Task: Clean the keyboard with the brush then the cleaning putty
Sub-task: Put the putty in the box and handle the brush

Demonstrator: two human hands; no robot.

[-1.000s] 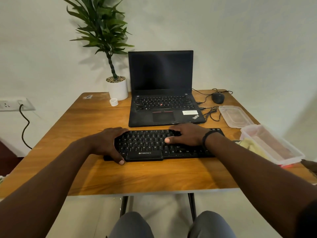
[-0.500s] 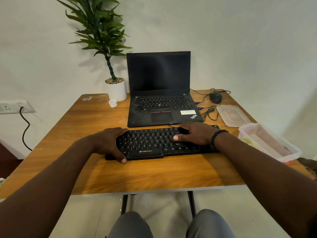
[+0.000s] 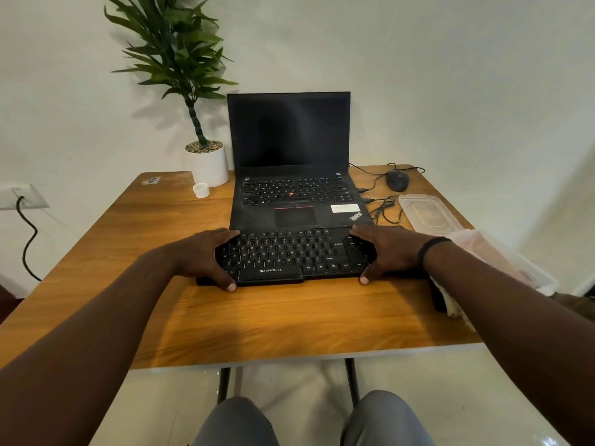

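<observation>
The right forearm hides most of the clear plastic tub (image 3: 502,262) just beyond the right hand (image 3: 388,252), so only something pale can be made out in it — while the clear lid (image 3: 429,214) lies apart, farther back from that hand. The black keyboard (image 3: 289,255) sits on the wooden table (image 3: 257,320) between both hands, its far edge touching the laptop (image 3: 293,175). The left hand (image 3: 207,252) grips its left end and the right hand its right part, thumbs at the near edge, fingers curled over the keys.
</observation>
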